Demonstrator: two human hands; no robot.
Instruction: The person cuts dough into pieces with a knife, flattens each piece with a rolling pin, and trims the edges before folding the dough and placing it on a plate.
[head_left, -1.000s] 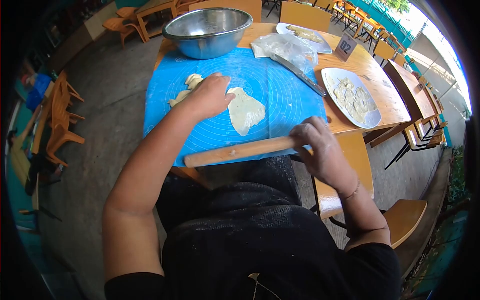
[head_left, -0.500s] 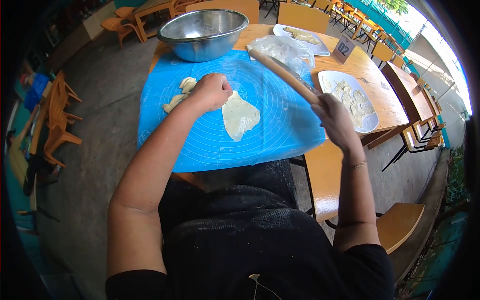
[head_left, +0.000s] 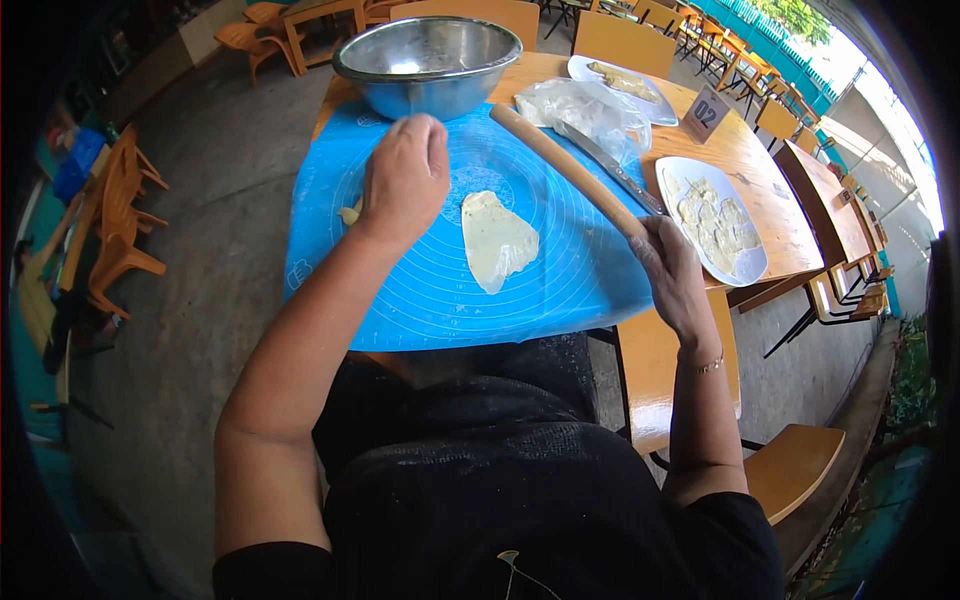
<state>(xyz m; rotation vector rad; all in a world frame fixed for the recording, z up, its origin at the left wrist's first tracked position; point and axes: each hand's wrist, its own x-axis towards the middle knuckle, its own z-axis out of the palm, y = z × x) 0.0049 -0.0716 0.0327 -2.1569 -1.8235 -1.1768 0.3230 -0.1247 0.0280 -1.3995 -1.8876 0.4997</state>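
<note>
A blue silicone mat [head_left: 560,270] covers the near end of a wooden table. A flat, rolled sheet of pale dough [head_left: 497,240] lies at its middle. My left hand [head_left: 405,180] hovers palm down over the mat's left part, fingers together, holding nothing that I can see; a scrap of dough [head_left: 349,213] peeks out beside it. My right hand [head_left: 668,265] grips the near end of a wooden rolling pin [head_left: 565,165], which lies slanted across the mat's right side, pointing toward the far edge.
A steel bowl [head_left: 430,62] stands at the mat's far edge. A clear plastic bag [head_left: 585,105] and a knife [head_left: 622,172] lie to the right. Two white plates [head_left: 745,262] hold dough pieces. A "02" sign [head_left: 707,112] stands behind. Orange chairs surround the tables.
My left hand lifted off the dough sheet and moved left and away, over the dough scraps. My right hand brought the rolling pin down along the mat's right side.
</note>
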